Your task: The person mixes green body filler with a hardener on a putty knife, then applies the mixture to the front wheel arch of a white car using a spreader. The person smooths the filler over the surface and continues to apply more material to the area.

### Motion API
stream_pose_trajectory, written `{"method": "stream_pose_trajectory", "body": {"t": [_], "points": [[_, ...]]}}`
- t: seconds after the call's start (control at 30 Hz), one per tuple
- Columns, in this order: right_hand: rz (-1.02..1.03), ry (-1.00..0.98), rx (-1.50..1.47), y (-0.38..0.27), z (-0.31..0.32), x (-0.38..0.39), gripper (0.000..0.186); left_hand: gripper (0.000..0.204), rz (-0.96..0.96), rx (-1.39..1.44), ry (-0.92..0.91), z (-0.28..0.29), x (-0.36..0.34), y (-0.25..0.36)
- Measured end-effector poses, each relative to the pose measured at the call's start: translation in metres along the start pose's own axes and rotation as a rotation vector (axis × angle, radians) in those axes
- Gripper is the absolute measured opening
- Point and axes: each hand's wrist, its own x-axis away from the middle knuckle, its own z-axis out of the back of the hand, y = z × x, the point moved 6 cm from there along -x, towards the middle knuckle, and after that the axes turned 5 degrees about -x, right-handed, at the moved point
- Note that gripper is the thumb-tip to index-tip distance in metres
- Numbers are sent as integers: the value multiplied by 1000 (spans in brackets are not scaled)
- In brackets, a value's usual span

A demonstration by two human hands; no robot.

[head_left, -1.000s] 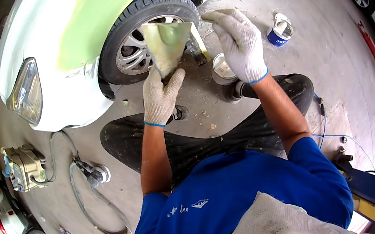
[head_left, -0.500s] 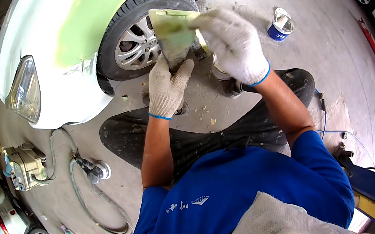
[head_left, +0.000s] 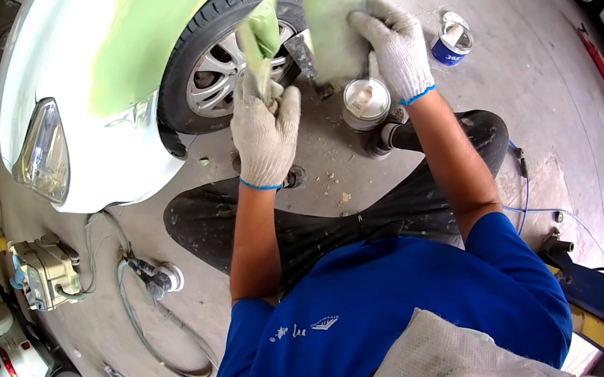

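Note:
My left hand [head_left: 265,135], in a white knit glove, is closed around the lower end of a putty knife [head_left: 246,42]. Its blade points up and carries a thick lump of light green putty [head_left: 265,27]. My right hand [head_left: 396,45], gloved alike, pinches a flat, square putty spreader [head_left: 328,36] by its right edge. That spreader is smeared pale green and slightly blurred. The two tools are apart, held in front of the front wheel [head_left: 219,74] of a white car. Light green filler [head_left: 124,54] covers part of the car's fender [head_left: 61,61].
An open round can [head_left: 368,115] stands by my right foot, and a blue-and-white can [head_left: 451,45] farther right. A sander [head_left: 165,279] with a hose lies on the floor at left, near a beige machine [head_left: 44,271]. Crumbs dot the concrete floor [head_left: 316,178].
My right hand has drawn its spreader off the left-hand knife and moved it to the right. The left knife has turned edge-on, with putty bunched on it. The round can is now more visible.

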Motion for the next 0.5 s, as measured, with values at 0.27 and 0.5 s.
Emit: {"method": "stream_pose_trajectory", "body": {"t": [0.27, 0.5], "points": [[-449, -242, -592, 21, -33, 30, 28, 77, -113, -510, 82, -32, 6, -56], [-224, -94, -590, 15, -20, 9, 27, 47, 12, -349, -132, -37, 17, -69]]}}
